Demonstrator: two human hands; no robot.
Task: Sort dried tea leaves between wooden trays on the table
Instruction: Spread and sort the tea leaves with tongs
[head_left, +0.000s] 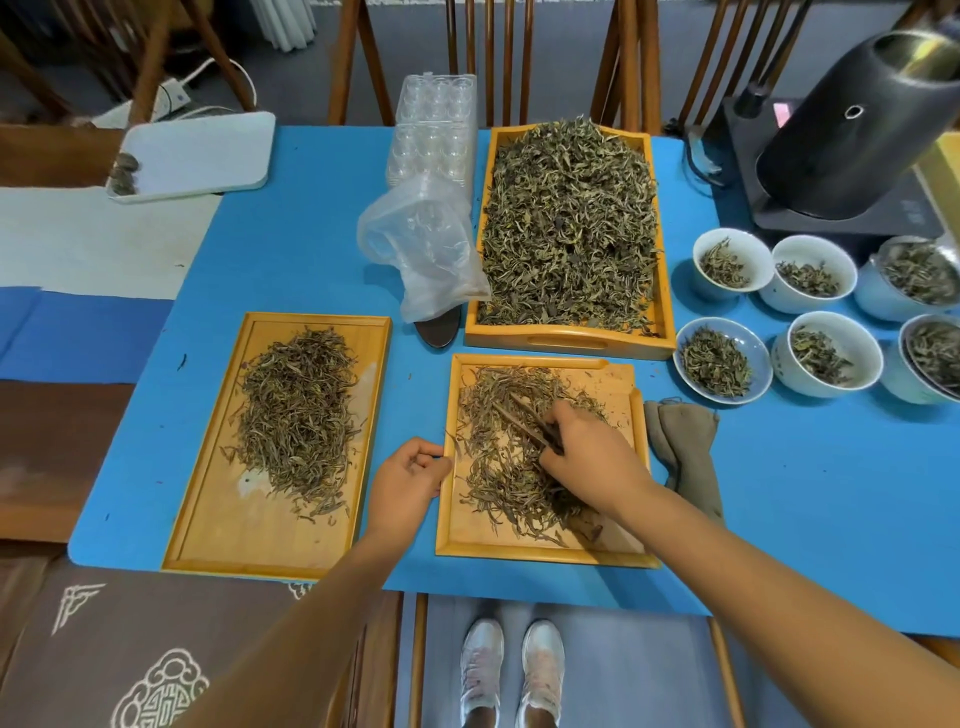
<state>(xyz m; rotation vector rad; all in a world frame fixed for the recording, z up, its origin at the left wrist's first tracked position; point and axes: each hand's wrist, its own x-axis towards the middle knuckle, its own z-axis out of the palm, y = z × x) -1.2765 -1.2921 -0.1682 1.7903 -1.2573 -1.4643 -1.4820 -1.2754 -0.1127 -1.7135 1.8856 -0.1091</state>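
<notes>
Three wooden trays lie on the blue table mat. The near middle tray holds loose dried tea leaves. My right hand is over it and grips dark wooden tweezers whose tips point up-left into the leaves. My left hand sits at that tray's left edge, fingers curled, pinching a small piece of leaf. The left tray carries a pile of sorted leaves. The large far tray is heaped with leaves.
Several white bowls with leaves stand at the right, near a dark machine. A clear plastic bag and stacked plastic containers lie left of the far tray. A grey cloth lies right of the near tray. A white tray sits far left.
</notes>
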